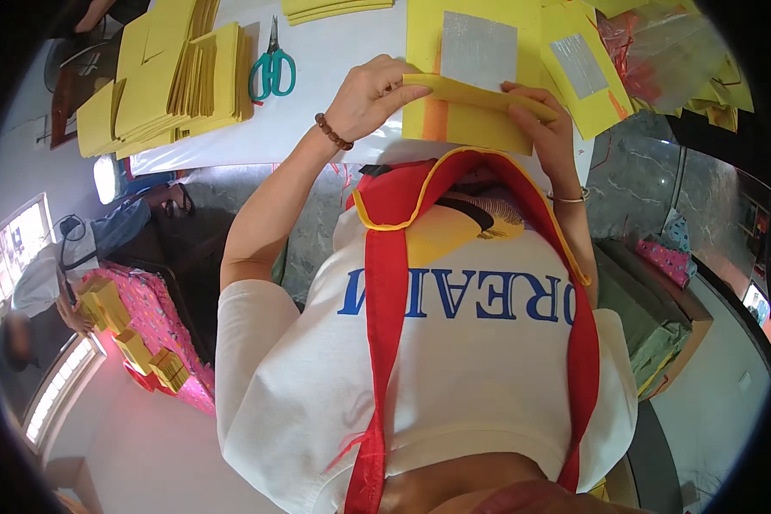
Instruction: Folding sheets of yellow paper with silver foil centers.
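Left hand (370,92) pinches the near-left edge of a folded yellow paper sheet (475,96), grip clamped on it, thumb on top; right hand (550,128) clamps the right end of the same sheet, fingers curled over the fold; sheet sits at the near edge of the white worktop (334,64), just above the person's chest; under it a flat yellow sheet with a silver foil square (478,50) and an orange strip; a second yellow sheet with a silver foil patch (579,65) just to the right, tilted; teal-handled scissors (271,67) lie on the worktop left of the left hand, blades shut, apart from it; stacks of folded yellow paper (176,77) further left, many layers, edges fanned; clear plastic bag (660,47) at far right, holding red and yellow bits, contents hard to make out; at lower left, another person's hand (75,317) near small bundles of yellow paper (137,343) on a pink patterned surface (158,317); bead bracelet on left wrist, thin bangle on right.
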The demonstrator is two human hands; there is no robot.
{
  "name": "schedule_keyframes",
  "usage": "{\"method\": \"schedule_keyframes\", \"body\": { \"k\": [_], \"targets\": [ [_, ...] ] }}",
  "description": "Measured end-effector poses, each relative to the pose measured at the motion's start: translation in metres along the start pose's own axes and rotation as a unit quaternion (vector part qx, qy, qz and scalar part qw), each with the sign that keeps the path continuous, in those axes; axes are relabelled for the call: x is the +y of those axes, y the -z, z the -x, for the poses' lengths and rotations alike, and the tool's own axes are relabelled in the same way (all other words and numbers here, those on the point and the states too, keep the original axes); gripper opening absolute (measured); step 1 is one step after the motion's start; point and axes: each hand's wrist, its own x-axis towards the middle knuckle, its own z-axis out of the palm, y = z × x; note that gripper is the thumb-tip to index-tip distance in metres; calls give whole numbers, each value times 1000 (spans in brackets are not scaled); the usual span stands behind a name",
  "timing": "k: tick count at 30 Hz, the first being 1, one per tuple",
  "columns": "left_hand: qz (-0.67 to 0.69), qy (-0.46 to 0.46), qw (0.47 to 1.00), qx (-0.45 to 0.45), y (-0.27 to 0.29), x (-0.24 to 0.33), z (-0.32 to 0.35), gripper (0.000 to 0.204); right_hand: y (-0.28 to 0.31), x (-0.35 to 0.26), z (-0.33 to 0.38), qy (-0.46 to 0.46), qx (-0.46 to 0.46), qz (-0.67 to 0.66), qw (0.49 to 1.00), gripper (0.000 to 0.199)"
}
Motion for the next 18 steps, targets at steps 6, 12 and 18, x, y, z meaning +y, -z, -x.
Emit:
{"method": "schedule_keyframes", "body": {
  "k": [6,12,18],
  "targets": [
    [51,59,997,-27,3,-4,2,23,16,9,-11,214,-30,305,928,24],
    [-287,-192,938,12,5,-5,-8,46,13,10,-11,220,-27,259,940,27],
    [-354,-254,899,33,15,25,2,39,17,-30,11,280,-39,371,884,23]
  ]
}}
